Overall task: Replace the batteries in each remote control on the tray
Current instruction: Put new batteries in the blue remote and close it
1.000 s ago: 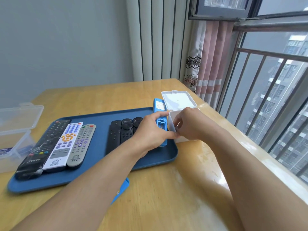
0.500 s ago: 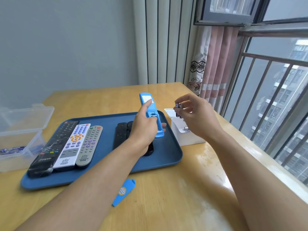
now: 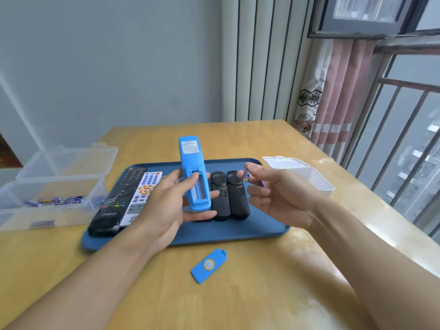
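Now that the right hand (image 3: 273,196) has lifted from the white box (image 3: 309,175), pinching a battery (image 3: 246,175), the left hand (image 3: 171,203) grips the open blue remote (image 3: 194,172) above the tray's (image 3: 238,234) middle: loading comes next.

grey wall (image 3: 107,67), wooden table (image 3: 238,294), barred window (image 3: 404,115)

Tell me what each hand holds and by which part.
The left hand grips the blue remote by its lower end, around the open battery bay. The right hand pinches a battery by its side with its fingertips.
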A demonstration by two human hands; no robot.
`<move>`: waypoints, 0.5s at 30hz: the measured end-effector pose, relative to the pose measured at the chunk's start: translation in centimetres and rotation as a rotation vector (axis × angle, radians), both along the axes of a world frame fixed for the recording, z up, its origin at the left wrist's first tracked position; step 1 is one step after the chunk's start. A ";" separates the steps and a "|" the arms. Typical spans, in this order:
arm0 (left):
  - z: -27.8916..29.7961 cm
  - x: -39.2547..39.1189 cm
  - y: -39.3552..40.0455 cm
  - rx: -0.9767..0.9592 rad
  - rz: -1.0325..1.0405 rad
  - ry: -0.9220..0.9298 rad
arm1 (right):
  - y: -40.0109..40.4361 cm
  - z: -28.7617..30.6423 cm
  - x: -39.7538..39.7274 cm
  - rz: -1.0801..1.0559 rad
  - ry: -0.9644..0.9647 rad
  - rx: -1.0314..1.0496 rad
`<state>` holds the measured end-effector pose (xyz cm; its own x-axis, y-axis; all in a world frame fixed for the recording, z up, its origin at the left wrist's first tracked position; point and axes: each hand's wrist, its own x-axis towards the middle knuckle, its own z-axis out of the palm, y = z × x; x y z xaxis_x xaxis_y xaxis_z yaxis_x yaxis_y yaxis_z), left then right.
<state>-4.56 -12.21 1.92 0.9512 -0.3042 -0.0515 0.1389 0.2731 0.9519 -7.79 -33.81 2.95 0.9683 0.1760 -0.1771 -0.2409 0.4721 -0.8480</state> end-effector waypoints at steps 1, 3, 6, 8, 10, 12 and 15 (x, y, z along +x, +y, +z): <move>-0.1 -0.1 0.2 -0.023 -0.017 0.021 | 0.5 -0.2 0.0 0.011 -0.029 -0.070; -0.1 -0.3 0.3 -0.055 -0.041 0.038 | 1.2 -0.2 -0.4 -0.027 -0.105 -0.249; -0.1 -0.5 0.3 -0.066 -0.085 0.038 | 2.1 -0.2 -0.8 -0.142 -0.259 -0.466; -0.2 -0.5 0.3 -0.065 -0.121 0.045 | 2.9 -0.3 -1.1 -0.184 -0.378 -0.510; -0.4 -0.7 0.3 -0.058 -0.162 0.040 | 3.6 -0.4 -1.3 -0.208 -0.478 -0.525; -0.6 -0.9 0.2 -0.039 -0.202 0.034 | 3.8 -0.6 -1.3 -0.227 -0.564 -0.601; -0.7 -1.4 0.0 -0.008 -0.255 0.021 | 3.9 -1.0 -1.2 -0.248 -0.628 -0.692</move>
